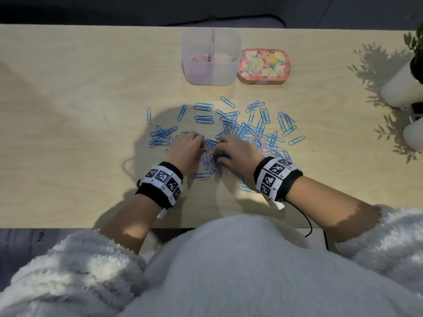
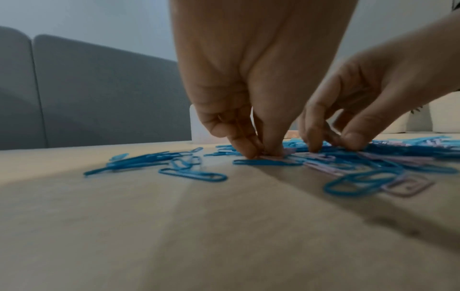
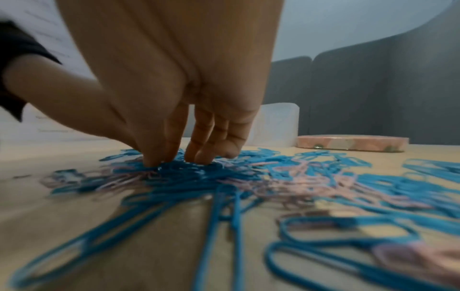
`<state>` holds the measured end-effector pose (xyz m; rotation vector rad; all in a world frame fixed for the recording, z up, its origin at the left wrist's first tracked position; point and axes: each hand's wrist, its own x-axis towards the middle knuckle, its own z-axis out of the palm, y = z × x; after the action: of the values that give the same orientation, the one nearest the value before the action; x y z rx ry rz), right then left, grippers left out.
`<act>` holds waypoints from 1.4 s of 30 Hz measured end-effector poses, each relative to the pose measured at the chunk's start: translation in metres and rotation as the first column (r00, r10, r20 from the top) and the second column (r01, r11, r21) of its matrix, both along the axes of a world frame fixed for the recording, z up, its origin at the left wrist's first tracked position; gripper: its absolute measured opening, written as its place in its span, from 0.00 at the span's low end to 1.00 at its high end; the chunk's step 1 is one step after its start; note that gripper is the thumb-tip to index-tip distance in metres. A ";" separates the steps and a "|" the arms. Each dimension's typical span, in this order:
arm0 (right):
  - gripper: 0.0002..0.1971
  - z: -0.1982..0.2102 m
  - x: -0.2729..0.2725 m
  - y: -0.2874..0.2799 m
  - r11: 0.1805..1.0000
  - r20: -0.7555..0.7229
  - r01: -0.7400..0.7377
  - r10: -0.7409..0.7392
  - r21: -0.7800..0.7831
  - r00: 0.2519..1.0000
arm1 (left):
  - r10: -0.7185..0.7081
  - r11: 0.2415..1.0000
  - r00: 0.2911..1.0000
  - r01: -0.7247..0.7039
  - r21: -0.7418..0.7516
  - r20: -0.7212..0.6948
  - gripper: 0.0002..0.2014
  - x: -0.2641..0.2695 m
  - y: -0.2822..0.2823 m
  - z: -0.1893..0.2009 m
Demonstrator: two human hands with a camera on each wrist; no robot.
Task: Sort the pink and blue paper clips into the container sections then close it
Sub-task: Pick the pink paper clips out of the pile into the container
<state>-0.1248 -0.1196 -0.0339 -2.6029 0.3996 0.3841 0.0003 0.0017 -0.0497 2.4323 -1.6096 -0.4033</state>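
Blue paper clips (image 1: 251,126) lie scattered over the wooden table (image 1: 80,110), with pink paper clips (image 3: 298,183) mixed into the pile. My left hand (image 1: 187,147) pinches a pink clip (image 2: 273,157) between thumb and forefinger, down on the tabletop. Right beside it, my right hand (image 1: 235,149) has its fingertips (image 3: 199,155) pressed into the pile; no clip shows in a grip. The clear container (image 1: 206,74) stands open at the back, split by a divider (image 1: 212,45), with pink clips (image 1: 199,58) in its left section. Its floral lid (image 1: 263,65) lies to its right.
Two white pots (image 1: 400,88) with a plant stand at the table's right edge. A grey sofa (image 2: 99,94) is beyond the far edge. A black cable (image 1: 306,220) hangs from my right wristband near the front edge.
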 end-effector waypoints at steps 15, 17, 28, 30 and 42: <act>0.13 0.001 0.017 0.008 0.985 -0.025 -0.154 0.152 -0.080 0.988 | 0.395 0.789 0.321 -0.598 0.140 -0.861 0.14 0.027 0.026 0.013; 0.11 0.001 0.019 0.007 0.985 -0.020 -0.156 0.155 -0.069 0.988 | 0.371 0.742 0.040 -0.613 0.270 -0.928 0.15 0.027 0.024 0.018; 0.06 0.000 0.016 -0.005 0.991 -0.039 -0.131 0.130 -0.022 0.991 | 0.213 0.976 0.904 -0.184 0.112 -0.370 0.08 0.021 0.022 0.016; 0.06 -0.001 0.011 -0.011 0.996 -0.046 -0.095 0.094 -0.001 0.994 | 0.175 0.982 0.936 -0.143 0.123 -0.305 0.08 0.020 0.020 0.016; 0.04 0.003 -0.019 -0.040 0.928 0.194 0.279 -0.329 0.246 0.924 | 0.261 0.956 0.771 -0.288 0.047 -0.581 0.04 0.035 0.020 0.014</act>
<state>-0.1437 -0.1598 -0.0312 -2.2911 0.6346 0.0116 0.0351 0.0216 -0.0356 2.1511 -0.9698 -0.9373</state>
